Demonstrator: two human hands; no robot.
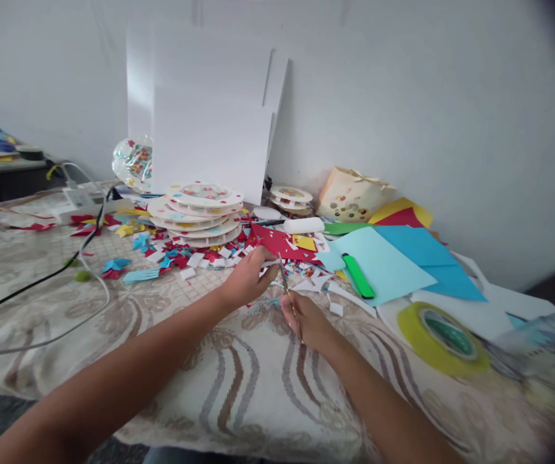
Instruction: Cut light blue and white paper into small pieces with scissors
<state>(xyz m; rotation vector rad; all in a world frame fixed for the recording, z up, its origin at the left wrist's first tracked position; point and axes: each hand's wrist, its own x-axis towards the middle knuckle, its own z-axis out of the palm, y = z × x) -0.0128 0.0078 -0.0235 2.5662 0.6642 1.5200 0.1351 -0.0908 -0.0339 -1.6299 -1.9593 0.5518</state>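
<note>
Scissors (285,282), partly hidden, I see gripped by the right hand (310,319), the left hand (247,278) pinching a half-covered white scrap (271,263).

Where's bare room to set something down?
Bare: the beige patterned tablecloth between both forearms, and between the left forearm and the thin grey cable. Crowded: farther back, where small coloured paper scraps lie before the stacked round white speckled discs.

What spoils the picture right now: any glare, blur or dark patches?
Head view: a bright glare patch on the left side of the white boards; head view: dark shading down the right edge, with the plastic bag smeared; head view: left hand and right hand clearer than that bag.
</note>
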